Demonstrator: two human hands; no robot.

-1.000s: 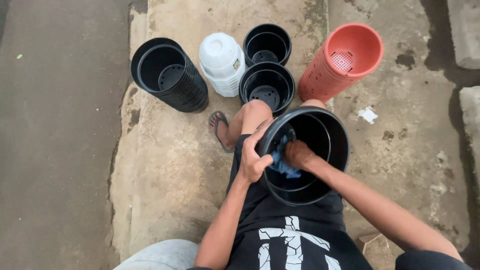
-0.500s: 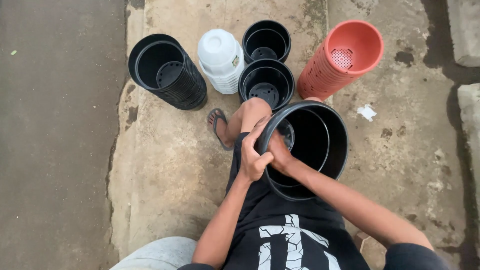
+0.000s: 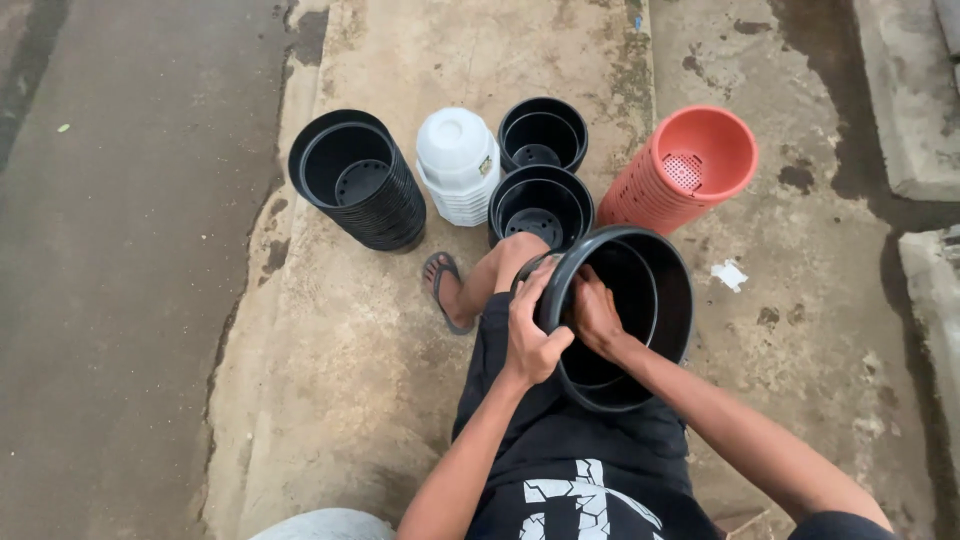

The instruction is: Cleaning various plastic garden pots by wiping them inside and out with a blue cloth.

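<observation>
Black plastic, the large pot (image 3: 640, 300) rests tilted on the person's lap, mouth facing away. Left hand (image 3: 530, 335) is clamped on its near rim; right hand (image 3: 597, 315) reaches inside, fingers curled, grip unclear. Beyond the large pot stand two small black pots (image 3: 541, 165), a white stack (image 3: 458, 165), a lying black stack (image 3: 360, 180) and a terracotta stack (image 3: 685, 170).

Both hands (image 3: 560, 330) grip black pot (image 3: 650, 300) (tilted) — lap-held.
</observation>
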